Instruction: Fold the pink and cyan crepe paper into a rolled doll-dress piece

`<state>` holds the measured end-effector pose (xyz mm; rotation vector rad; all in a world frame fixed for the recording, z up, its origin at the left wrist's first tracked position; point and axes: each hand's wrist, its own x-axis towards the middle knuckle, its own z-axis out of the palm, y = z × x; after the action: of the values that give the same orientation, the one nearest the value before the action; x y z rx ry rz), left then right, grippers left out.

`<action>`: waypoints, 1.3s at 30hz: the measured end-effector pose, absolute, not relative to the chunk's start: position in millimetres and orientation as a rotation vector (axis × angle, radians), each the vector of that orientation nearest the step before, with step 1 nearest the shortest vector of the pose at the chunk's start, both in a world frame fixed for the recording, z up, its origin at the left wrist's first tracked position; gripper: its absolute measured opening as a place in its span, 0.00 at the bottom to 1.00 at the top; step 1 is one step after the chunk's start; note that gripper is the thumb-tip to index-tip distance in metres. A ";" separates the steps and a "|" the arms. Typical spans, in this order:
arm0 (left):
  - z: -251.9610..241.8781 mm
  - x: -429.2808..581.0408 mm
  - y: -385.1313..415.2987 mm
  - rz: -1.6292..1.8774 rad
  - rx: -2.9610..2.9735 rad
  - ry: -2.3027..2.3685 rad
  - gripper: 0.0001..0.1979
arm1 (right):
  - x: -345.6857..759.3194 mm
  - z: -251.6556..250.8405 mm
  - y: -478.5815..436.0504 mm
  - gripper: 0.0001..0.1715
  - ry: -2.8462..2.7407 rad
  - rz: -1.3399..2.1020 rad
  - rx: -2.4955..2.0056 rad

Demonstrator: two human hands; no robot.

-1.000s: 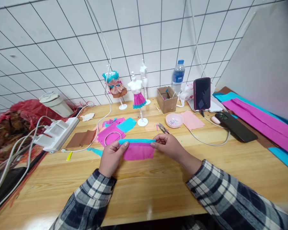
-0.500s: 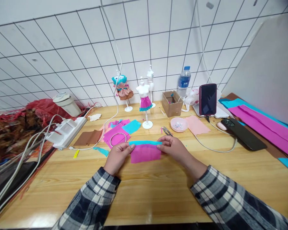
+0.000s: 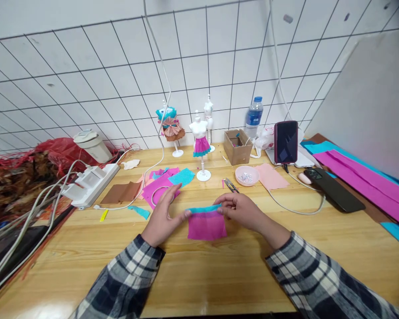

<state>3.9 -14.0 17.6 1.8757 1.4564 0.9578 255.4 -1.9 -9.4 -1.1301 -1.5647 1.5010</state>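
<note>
A magenta piece of crepe paper (image 3: 207,227) with a turquoise strip (image 3: 204,208) along its top edge hangs above the wooden table. My right hand (image 3: 241,212) pinches its upper right corner between thumb and fingers. My left hand (image 3: 162,219) is open, thumb and fingers spread apart, with the thumb tip at the paper's upper left corner. Beyond the hands stands a small white dress form (image 3: 198,129) wearing a magenta skirt (image 3: 201,145) with a turquoise hem. Small thread snips (image 3: 231,185) lie just past my right hand.
Paper scraps (image 3: 182,177) and a ring (image 3: 160,196) lie behind my left hand. A pink bowl (image 3: 247,176), cardboard box (image 3: 237,148), water bottle (image 3: 254,116) and propped phone (image 3: 285,142) stand at the back. A power strip (image 3: 91,186) sits left; a black phone (image 3: 335,189) lies right.
My left hand has let go of the paper's left corner and its fingers have spread. The paper has come slightly lower, still pinched by my right hand.
</note>
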 end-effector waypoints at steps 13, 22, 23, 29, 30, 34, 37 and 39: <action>35.3 48.9 -0.7 0.456 1.470 1.156 0.20 | 266.0 0.1 1.3 0.26 -1.485 1.494 -1.050; 22.6 55.6 -10.1 0.543 1.309 1.124 0.23 | 244.9 -5.5 -9.6 0.13 -1.594 1.307 -1.188; 22.4 56.2 -10.2 0.542 1.304 1.125 0.23 | 245.0 -5.2 -10.9 0.13 -1.600 1.296 -1.185; 23.5 47.1 -11.0 0.618 1.251 1.114 0.22 | 266.3 -3.8 2.3 0.17 -1.873 0.643 -1.386; 24.3 44.0 -11.4 0.628 1.228 1.122 0.22 | 270.7 -4.3 8.3 0.17 -1.898 0.392 -1.520; 23.3 35.3 -13.3 0.662 1.120 1.116 0.21 | 275.6 -8.1 28.2 0.19 -2.016 -0.105 -1.893; 15.9 34.0 -13.2 0.653 1.078 1.073 0.20 | 269.3 -11.5 31.4 0.15 -2.129 -0.207 -1.935; 10.2 33.5 -12.3 0.653 1.034 1.052 0.19 | 266.2 -13.9 30.1 0.13 -2.176 -0.216 -1.936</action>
<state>33.5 -12.3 10.2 1.0343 1.0525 0.6526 266.2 30.1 -13.9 -1.9358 -2.1763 -0.2158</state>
